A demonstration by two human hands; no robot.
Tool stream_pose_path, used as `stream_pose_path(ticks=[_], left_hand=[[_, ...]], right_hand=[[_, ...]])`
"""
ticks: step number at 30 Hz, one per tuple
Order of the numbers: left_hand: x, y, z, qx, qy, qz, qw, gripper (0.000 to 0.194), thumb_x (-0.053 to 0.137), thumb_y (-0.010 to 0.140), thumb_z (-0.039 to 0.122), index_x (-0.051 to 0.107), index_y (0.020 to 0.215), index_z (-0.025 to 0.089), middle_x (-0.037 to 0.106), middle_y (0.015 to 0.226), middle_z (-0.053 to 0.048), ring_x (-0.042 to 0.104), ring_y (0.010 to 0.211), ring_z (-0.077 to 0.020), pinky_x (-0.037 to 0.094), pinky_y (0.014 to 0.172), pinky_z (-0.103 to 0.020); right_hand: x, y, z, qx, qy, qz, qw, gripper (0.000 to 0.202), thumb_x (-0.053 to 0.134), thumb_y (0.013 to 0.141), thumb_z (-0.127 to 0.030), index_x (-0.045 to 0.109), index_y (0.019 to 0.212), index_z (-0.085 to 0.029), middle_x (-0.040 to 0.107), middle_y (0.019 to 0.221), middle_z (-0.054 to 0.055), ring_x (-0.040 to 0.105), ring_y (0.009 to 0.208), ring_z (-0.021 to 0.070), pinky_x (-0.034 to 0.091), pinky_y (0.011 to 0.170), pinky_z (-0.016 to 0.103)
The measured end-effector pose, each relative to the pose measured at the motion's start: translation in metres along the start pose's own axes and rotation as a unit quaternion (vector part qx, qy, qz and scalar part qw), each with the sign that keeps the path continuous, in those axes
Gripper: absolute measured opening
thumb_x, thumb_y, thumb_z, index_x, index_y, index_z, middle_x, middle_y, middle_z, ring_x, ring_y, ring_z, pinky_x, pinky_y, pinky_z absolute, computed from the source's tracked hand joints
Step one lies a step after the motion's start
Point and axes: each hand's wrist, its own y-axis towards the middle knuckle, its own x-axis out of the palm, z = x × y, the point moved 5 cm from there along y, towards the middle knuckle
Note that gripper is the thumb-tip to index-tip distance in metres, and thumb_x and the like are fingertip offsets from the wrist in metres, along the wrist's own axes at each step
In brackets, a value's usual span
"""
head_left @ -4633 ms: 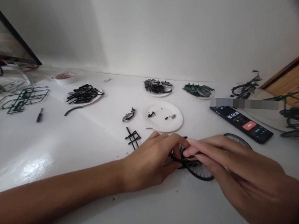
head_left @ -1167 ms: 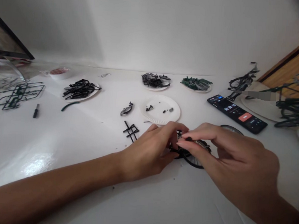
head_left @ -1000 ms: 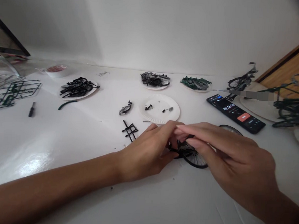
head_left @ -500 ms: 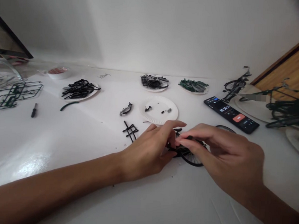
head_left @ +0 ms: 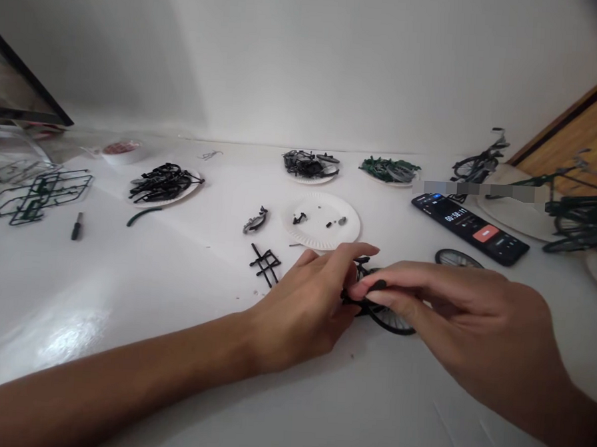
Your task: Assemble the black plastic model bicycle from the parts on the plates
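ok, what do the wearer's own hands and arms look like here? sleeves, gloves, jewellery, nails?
Both arms are bare as far as the frame shows: no sleeves in view. The left hand and right hand wear no gloves, and no rings, watch or wristband are visible. The right hand's fingernails look fairly long with a pale pink tone. No markings or tattoos can be seen.

1. A white tabletop point(head_left: 123, 321) carries everything.
2. A near-bare paper plate point(head_left: 322, 235) lies mid-table with a few small bits.
3. Farther back sit a plate of black parts point(head_left: 164, 183), a plate of dark parts point(head_left: 309, 165) and a plate of green parts point(head_left: 390, 169).
4. A phone point(head_left: 471, 227) lies at right, its screen lit.
5. A loose wheel point(head_left: 457, 258) lies just in front of the phone.
6. Green sprues point(head_left: 34, 193) and a screwdriver point(head_left: 77, 226) lie at left.
7. A black sprue piece point(head_left: 265, 263) lies near the bare plate.
8. Finished model bicycles point(head_left: 582, 212) stand at far right.
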Motion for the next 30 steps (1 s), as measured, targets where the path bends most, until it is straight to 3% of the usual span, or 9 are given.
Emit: stream_pose_path(ticks=[5,10,13,15,18,23,26,30], left_hand=[[0.006,-0.003,0.005,-0.030,0.053,0.031,0.998,0.052,0.050,0.091,0.006,0.032,0.137,0.022,0.069,0.101,-0.005,0.063,0.102,-0.0263,0.041,0.091,-0.045],[0.010,-0.002,0.005,-0.028,0.039,0.040,0.998,0.053,0.052,0.088,0.003,0.034,0.133,0.022,0.068,0.109,-0.005,0.063,0.099,-0.0247,0.039,0.093,-0.045],[0.011,-0.001,0.003,-0.024,0.027,0.035,0.999,0.049,0.053,0.088,0.005,0.036,0.130,0.023,0.068,0.107,-0.004,0.062,0.095,-0.0241,0.040,0.088,-0.043],[0.011,0.000,0.002,-0.021,0.018,0.031,0.999,0.048,0.053,0.088,0.005,0.036,0.130,0.023,0.068,0.107,-0.004,0.061,0.095,-0.0237,0.040,0.088,-0.042],[0.009,0.000,0.000,-0.031,0.009,0.029,0.999,0.054,0.053,0.089,0.005,0.032,0.135,0.023,0.067,0.112,-0.005,0.060,0.105,-0.0253,0.038,0.095,-0.044],[0.007,-0.001,-0.004,-0.063,-0.021,0.028,0.997,0.056,0.056,0.089,0.007,0.032,0.136,0.024,0.067,0.107,-0.003,0.059,0.100,-0.0232,0.039,0.095,-0.043],[0.007,-0.001,-0.004,-0.078,-0.045,0.023,0.996,0.061,0.057,0.087,0.005,0.031,0.138,0.026,0.067,0.104,0.000,0.058,0.093,-0.0195,0.039,0.094,-0.041],[0.008,0.000,-0.002,-0.063,-0.050,0.020,0.997,0.064,0.056,0.086,0.001,0.030,0.139,0.025,0.066,0.103,0.001,0.057,0.094,-0.0180,0.036,0.096,-0.040]], right_hand=[[0.005,-0.008,-0.009,-0.045,-0.022,0.046,0.998,0.021,0.068,0.085,-0.008,0.071,0.090,-0.029,0.079,0.084,-0.006,0.072,0.064,0.0132,0.061,0.065,0.024],[0.006,-0.014,0.002,-0.012,-0.022,0.064,0.998,0.019,0.069,0.085,-0.009,0.071,0.092,-0.027,0.078,0.085,-0.004,0.072,0.067,0.0134,0.060,0.066,0.023],[0.002,-0.017,0.012,0.019,-0.020,0.080,0.996,0.032,0.067,0.087,-0.010,0.070,0.112,-0.029,0.078,0.094,-0.004,0.074,0.075,0.0130,0.061,0.074,0.023],[0.001,-0.015,0.010,0.004,-0.028,0.061,0.998,0.035,0.062,0.091,-0.011,0.067,0.121,-0.029,0.078,0.098,-0.003,0.074,0.080,0.0123,0.060,0.078,0.022],[0.000,-0.008,-0.001,-0.033,-0.030,-0.008,0.999,0.027,0.054,0.096,-0.012,0.071,0.109,-0.028,0.078,0.099,-0.004,0.074,0.087,0.0120,0.058,0.079,0.020],[-0.006,0.013,-0.009,0.014,-0.023,-0.095,0.995,0.019,0.064,0.091,-0.018,0.077,0.092,-0.031,0.080,0.089,-0.010,0.075,0.077,0.0107,0.057,0.068,0.016],[-0.009,0.020,-0.008,0.026,-0.032,-0.104,0.994,0.016,0.068,0.088,-0.020,0.078,0.084,-0.031,0.080,0.080,-0.010,0.073,0.068,0.0108,0.055,0.058,0.018],[-0.011,0.020,-0.008,0.024,-0.059,-0.070,0.996,0.014,0.070,0.086,-0.020,0.077,0.082,-0.031,0.078,0.075,-0.010,0.070,0.059,0.0105,0.051,0.050,0.020]])
